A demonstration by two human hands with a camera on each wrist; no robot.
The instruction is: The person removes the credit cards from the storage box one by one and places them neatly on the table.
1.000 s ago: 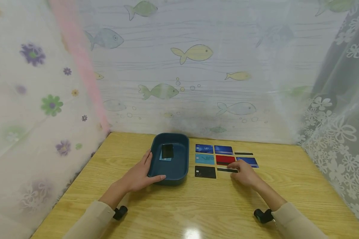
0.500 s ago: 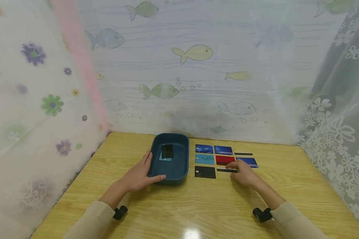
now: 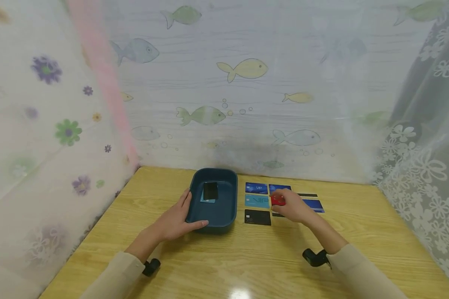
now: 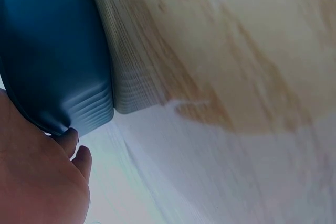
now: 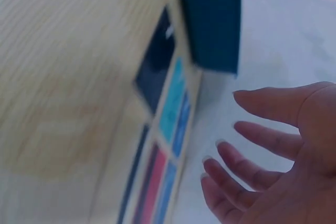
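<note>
My left hand (image 3: 173,218) rests against the left side and front corner of a dark blue tray (image 3: 230,222), fingers nearly straight. In the left wrist view, fingertips touch the tray's rim. A black card (image 3: 210,190) lies over a light blue card (image 3: 208,201) inside it. Right of the tray are several cards in rows: a blue VIP card (image 3: 256,188), a light blue VIP card (image 3: 257,201) and a black VIP card (image 3: 257,217). My right hand (image 3: 292,206) hovers over the red card (image 3: 277,200), partly hiding it; the right wrist view shows its fingers apart, holding nothing.
Another blue card (image 3: 280,187) lies behind the red one, and one more blue card (image 3: 315,205) lies at the right. Dark stripes (image 3: 307,195) show on pale cards that blend with the wooden table (image 3: 224,265). A fish-patterned curtain (image 3: 224,137) hangs behind.
My right hand has moved left and lifted from the dark-striped card near the front, now over the red card. My left hand stays on the tray.
</note>
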